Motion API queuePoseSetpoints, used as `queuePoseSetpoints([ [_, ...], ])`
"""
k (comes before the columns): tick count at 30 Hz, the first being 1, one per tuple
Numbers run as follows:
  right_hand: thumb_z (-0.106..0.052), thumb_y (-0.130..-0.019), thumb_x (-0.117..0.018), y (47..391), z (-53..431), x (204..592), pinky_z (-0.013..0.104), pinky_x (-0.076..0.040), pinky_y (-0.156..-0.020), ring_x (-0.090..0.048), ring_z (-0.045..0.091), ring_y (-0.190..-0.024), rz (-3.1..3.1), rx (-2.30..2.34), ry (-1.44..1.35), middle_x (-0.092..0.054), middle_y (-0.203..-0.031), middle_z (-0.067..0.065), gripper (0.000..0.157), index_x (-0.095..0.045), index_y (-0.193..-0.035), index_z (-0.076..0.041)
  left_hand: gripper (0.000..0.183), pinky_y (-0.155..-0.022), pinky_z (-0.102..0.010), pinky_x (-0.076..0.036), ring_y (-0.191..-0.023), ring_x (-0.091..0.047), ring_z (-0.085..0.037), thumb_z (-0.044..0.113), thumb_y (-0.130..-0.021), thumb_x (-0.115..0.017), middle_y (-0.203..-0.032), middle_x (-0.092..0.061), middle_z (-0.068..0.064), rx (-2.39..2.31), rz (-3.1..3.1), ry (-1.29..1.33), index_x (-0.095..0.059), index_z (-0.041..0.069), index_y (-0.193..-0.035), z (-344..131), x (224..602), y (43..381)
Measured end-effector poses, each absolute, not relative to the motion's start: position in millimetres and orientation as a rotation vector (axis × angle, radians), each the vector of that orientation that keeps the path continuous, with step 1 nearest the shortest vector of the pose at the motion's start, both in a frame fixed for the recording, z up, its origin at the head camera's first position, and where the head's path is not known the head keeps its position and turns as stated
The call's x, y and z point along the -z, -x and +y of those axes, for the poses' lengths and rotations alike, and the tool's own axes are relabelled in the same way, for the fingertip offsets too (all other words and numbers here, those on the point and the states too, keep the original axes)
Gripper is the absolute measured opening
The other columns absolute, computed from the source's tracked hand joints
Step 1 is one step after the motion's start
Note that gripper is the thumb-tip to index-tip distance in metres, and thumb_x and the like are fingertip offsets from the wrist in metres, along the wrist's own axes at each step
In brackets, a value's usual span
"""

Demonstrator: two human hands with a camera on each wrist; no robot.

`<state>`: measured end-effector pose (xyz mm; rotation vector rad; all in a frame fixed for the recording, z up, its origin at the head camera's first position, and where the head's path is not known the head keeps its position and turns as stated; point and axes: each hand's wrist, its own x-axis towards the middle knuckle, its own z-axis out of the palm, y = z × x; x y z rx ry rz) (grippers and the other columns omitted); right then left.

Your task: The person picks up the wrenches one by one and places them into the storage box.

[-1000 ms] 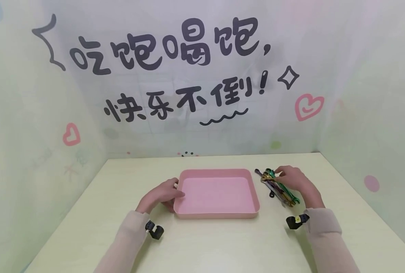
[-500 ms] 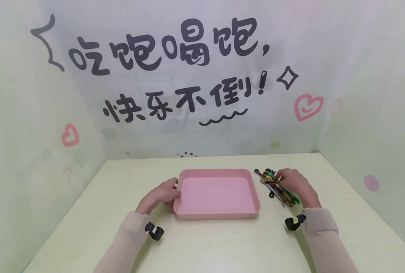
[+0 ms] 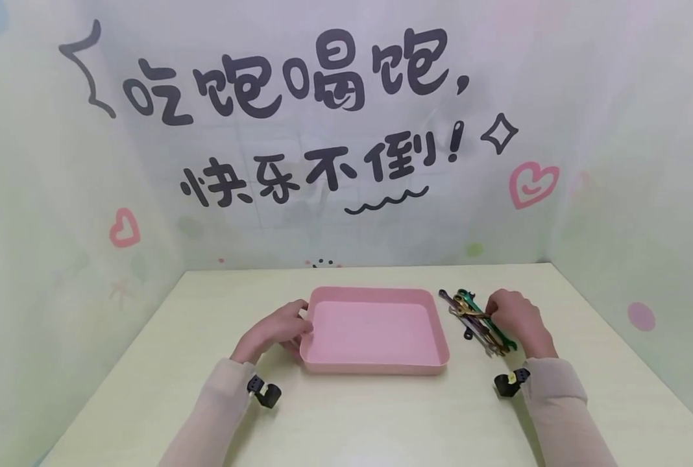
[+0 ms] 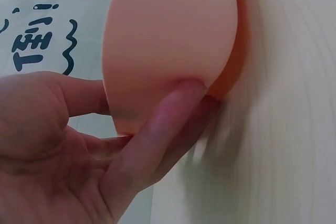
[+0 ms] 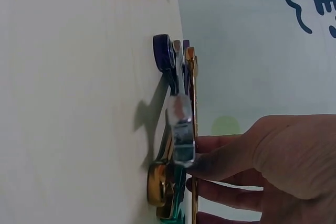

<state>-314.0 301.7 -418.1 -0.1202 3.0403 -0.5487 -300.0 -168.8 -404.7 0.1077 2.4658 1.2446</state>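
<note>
On the table lies a pink rectangular tray (image 3: 376, 368). My left hand (image 3: 275, 327) grips its left end, thumb at the rim; in the left wrist view the fingers (image 4: 157, 129) press the outside of the tray wall (image 4: 168, 30). To the tray's right is a loose pile of wrenches (image 3: 482, 332) in silver, purple, green and gold. My right hand (image 3: 517, 319) pinches one gold wrench (image 3: 468, 313) that lies crosswise over the pile. In the right wrist view thumb and fingertips close on this gold wrench (image 5: 195, 195) beside a silver wrench end (image 5: 181, 132).
A small dark ring-shaped end (image 3: 468, 334) sticks out left of the pile. The pale table (image 3: 346, 421) meets a printed back wall (image 3: 253, 240) close behind the tray, with side walls left and right.
My right hand has shifted slightly right, and the gold wrench in it now lies more crosswise over the pile. The left thumb has drawn back from inside the tray to its rim.
</note>
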Motion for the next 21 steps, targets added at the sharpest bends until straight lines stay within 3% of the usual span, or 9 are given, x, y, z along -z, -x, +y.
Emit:
queuePoseSetpoints([
  [13, -0.003, -0.090, -0.060, 317, 306, 411, 0.052, -0.055, -0.067, -0.064, 0.036, -0.091, 3.067, 0.576, 0.119, -0.071, -0.108, 0.021, 0.016, -0.072, -0.100, -0.005, 0.054, -0.065, -0.038, -0.066, -0.070, -0.072, -0.025, 0.009, -0.097, -0.053, -0.098, -0.067, -0.019, -1.254, 2.421, -0.117, -0.040, -0.003, -0.148, -170, 409, 303],
  [21, -0.010, -0.093, -0.067, 314, 299, 395, 0.040, -0.049, -0.062, -0.062, 0.030, -0.082, 3.086, 0.709, 0.116, -0.072, -0.104, 0.020, 0.015, -0.071, -0.105, -0.001, 0.054, -0.062, -0.038, -0.066, -0.062, -0.073, -0.023, 0.008, -0.097, -0.055, -0.095, -0.069, -0.019, -1.241, 2.425, -0.102, -0.040, -0.002, -0.148, -169, 411, 302],
])
